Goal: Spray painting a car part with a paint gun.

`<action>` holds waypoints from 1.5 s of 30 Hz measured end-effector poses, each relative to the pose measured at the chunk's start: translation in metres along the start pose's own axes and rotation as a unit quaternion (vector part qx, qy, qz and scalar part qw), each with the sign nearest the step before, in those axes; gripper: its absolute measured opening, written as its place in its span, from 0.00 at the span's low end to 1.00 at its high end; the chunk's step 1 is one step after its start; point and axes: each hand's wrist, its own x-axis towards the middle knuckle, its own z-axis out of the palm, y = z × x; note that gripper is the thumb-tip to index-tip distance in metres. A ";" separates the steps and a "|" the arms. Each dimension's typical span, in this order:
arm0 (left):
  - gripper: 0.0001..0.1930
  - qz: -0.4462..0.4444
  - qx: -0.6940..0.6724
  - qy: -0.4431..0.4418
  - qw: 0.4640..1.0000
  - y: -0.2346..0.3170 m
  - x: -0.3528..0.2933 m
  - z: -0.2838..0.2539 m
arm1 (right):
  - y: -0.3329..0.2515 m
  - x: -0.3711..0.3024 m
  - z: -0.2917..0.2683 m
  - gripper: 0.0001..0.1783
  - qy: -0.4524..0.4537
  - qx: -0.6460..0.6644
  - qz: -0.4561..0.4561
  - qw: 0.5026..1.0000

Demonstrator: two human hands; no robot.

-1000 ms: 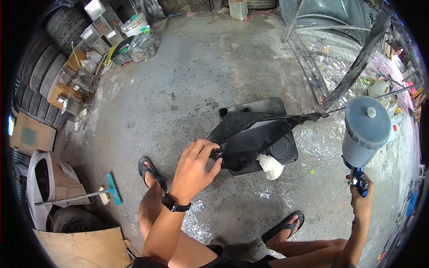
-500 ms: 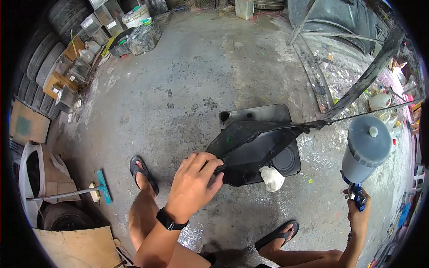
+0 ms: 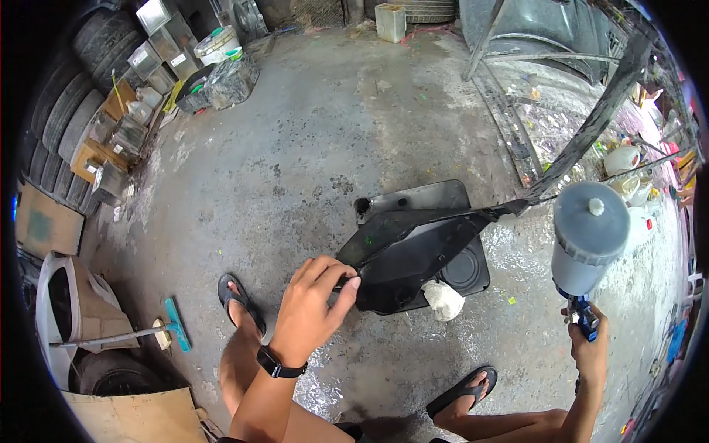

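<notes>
My left hand (image 3: 316,301) pinches the near left end of a black curved panel (image 3: 413,255), with the thumb on top and the fingers curled round its edge. The panel's far right end meets a slanting dark bar of a stand. In my right hand (image 3: 589,338) is a blue spray gun (image 3: 585,316), its handle gripped by the fingers. A large translucent grey cup (image 3: 589,240) with a white cap sits on top of the gun. The gun is apart from the panel, well to its right.
Beneath the panel a black plastic container (image 3: 467,269) lies on the floor, a crumpled white cloth (image 3: 443,300) against it. The stand's slanting bar (image 3: 598,122) rises at right. A teal-headed floor brush (image 3: 177,323) lies left. Tyres (image 3: 65,111) and metal cans (image 3: 153,55) line the far left.
My right hand and the spray gun have moved slightly left and up. The panel and surroundings have shifted a little in view; my left hand keeps its hold.
</notes>
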 end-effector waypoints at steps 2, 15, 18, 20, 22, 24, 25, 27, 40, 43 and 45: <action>0.07 0.016 0.001 0.001 1.000 -0.001 0.002 0.000 | 0.006 0.000 -0.003 0.29 0.000 -0.011 -0.017 1.000; 0.26 -0.193 -0.169 -0.266 0.929 -0.097 0.080 0.027 | -0.001 -0.010 0.001 0.28 0.010 -0.082 -0.082 0.993; 0.35 -0.273 -0.197 -0.374 0.864 -0.088 0.089 0.035 | 0.001 -0.013 0.001 0.28 0.004 -0.055 -0.118 0.991; 0.37 -0.306 -0.223 -0.383 0.843 -0.064 0.085 0.038 | -0.008 -0.019 -0.002 0.27 0.016 -0.052 -0.095 0.994; 0.36 -0.284 -0.299 -0.362 0.836 -0.096 0.076 0.043 | -0.026 -0.025 0.000 0.23 -0.012 -0.069 -0.107 0.992; 0.34 -0.277 -0.254 -0.358 0.855 -0.101 0.076 0.041 | -0.026 -0.024 0.003 0.23 0.005 -0.069 -0.116 0.991; 0.33 -0.294 -0.238 -0.361 0.853 -0.074 0.077 0.033 | -0.027 -0.023 0.002 0.23 0.005 -0.071 -0.108 0.992; 0.32 -0.294 -0.234 -0.360 0.854 -0.063 0.077 0.032 | -0.028 -0.020 0.001 0.23 0.002 -0.053 -0.109 0.993; 0.33 -0.269 -0.315 -0.308 0.857 -0.086 0.063 0.041 | -0.024 -0.016 -0.009 0.21 0.011 -0.017 -0.133 0.991; 0.33 -0.271 -0.339 -0.303 0.849 -0.082 0.057 0.042 | -0.017 -0.012 -0.013 0.21 0.019 -0.016 -0.136 0.990; 0.34 -0.269 -0.344 -0.276 0.856 -0.078 0.052 0.049 | -0.015 -0.012 -0.015 0.20 0.029 -0.014 -0.135 0.990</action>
